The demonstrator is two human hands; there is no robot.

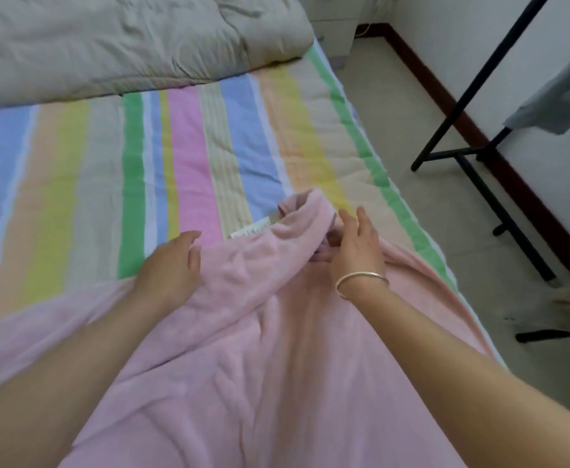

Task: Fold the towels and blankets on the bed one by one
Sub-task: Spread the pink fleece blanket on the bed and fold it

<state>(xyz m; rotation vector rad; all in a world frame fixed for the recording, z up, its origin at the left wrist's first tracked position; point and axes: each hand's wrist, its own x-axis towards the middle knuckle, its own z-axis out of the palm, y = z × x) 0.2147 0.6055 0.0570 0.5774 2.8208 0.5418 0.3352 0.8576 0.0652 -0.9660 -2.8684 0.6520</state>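
On the near half of the bed (57,184), a pink blanket (243,349) is lying spread and rumpled over the striped sheet, running from the left edge of the view across to the bed's right side. Its far right corner is standing up in a loose rolled fold, and a white label (251,229) is showing at the blanket's far edge just left of that fold.

The left hand (168,261) is resting palm down on the blanket's far edge, its fingers (189,238) curving over that edge toward the sheet. Whether they are pinching the cloth or only pressing on it cannot be told.

The right hand (356,248) is sitting against the right side of the rolled corner. Its fingers (361,217) are extended and slightly spread, touching the fold without closing round it. A silver bracelet (361,278) is circling the right wrist.

A grey comforter (107,45) is lying bunched across the head of the bed, well apart from the blanket. On the tiled floor (395,113) to the right, a black rack (472,153) is standing near the wall, with a grey garment (560,103) hanging from it.
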